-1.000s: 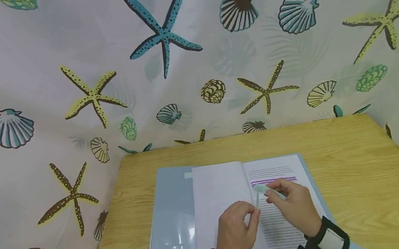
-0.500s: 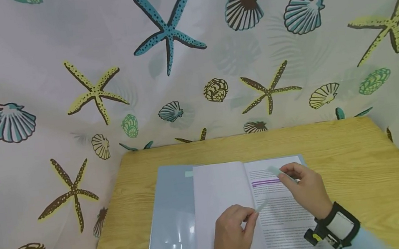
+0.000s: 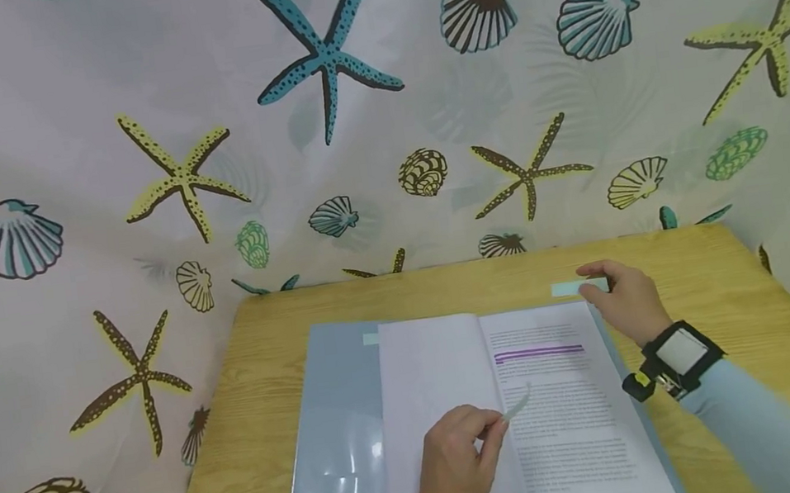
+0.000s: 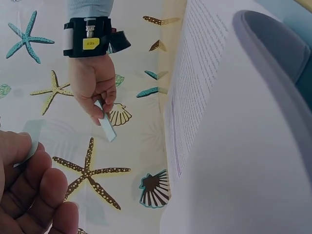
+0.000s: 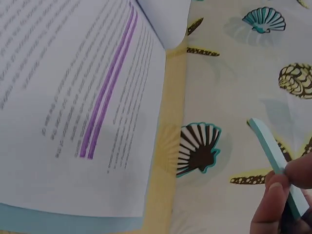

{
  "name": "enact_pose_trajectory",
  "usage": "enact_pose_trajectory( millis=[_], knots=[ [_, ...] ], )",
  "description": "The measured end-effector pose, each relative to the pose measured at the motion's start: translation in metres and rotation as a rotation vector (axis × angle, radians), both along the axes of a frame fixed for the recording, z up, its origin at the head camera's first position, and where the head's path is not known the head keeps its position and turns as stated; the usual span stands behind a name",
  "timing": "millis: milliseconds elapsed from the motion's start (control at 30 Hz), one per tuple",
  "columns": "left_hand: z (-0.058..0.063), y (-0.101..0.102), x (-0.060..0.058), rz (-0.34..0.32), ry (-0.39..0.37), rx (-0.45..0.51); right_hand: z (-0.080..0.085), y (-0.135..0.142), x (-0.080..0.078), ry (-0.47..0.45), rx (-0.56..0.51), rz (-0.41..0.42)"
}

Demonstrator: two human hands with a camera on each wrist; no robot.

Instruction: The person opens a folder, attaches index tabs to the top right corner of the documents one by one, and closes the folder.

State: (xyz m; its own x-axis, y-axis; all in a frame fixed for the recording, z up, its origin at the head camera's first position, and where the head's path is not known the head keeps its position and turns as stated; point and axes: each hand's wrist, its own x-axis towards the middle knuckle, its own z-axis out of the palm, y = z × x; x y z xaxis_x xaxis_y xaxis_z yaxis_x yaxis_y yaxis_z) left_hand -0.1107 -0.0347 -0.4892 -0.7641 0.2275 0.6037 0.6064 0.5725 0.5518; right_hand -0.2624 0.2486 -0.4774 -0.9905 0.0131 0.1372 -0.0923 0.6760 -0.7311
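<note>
Between thumb and forefinger my left hand (image 3: 461,463) pinches a thin pale-blue sticky strip (image 3: 517,405), slightly curved, above the book's right page. Up at the far right, beyond the book's top edge, my right hand (image 3: 627,301) holds a pad of pale-blue sticky strips (image 3: 565,289) by one end; its layered thickness shows in the right wrist view (image 5: 273,146). Below the hands lies an open book (image 3: 435,366) in a blue-grey plastic cover, its left page blank and its right page printed, with purple highlighted lines (image 3: 538,352) near the top.
The book lies on a wooden table (image 3: 710,305). A small pale strip (image 3: 371,339) sits at the cover's top, beside the left page. Behind the table hangs a white cloth (image 3: 391,214) with starfish and shells printed on it.
The strip has come apart from the pad. My right hand has moved up and right with the pad, off the page to beyond the book's top edge. My left hand stays nearly in place.
</note>
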Motion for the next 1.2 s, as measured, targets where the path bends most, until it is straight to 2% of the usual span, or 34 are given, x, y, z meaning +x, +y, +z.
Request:
enact_pose_trajectory(
  millis=[267, 500, 700, 833, 1033, 1100, 1200],
  knots=[
    [-0.002, -0.001, 0.002, -0.001, -0.044, 0.004, -0.02, 0.008, -0.039, -0.126, -0.039, -0.046],
    [-0.004, -0.001, 0.003, -0.012, -0.051, 0.01, -0.034, 0.005, -0.06, -0.196, -0.062, -0.069],
    [-0.006, -0.001, 0.002, -0.022, -0.024, 0.006, -0.047, 0.004, -0.067, -0.23, -0.075, -0.096],
    [-0.007, 0.0, 0.002, -0.024, -0.04, 0.011, -0.054, 0.008, -0.069, -0.233, -0.042, -0.095],
    [-0.008, 0.002, 0.001, -0.028, -0.046, -0.003, -0.064, 0.009, -0.071, -0.269, -0.049, -0.126],
    [-0.008, 0.002, 0.002, -0.028, -0.052, -0.002, -0.067, 0.009, -0.072, -0.268, -0.014, -0.121],
    [-0.009, 0.002, 0.002, -0.028, -0.056, -0.001, -0.07, 0.01, -0.072, -0.243, 0.094, -0.1]
  ],
)
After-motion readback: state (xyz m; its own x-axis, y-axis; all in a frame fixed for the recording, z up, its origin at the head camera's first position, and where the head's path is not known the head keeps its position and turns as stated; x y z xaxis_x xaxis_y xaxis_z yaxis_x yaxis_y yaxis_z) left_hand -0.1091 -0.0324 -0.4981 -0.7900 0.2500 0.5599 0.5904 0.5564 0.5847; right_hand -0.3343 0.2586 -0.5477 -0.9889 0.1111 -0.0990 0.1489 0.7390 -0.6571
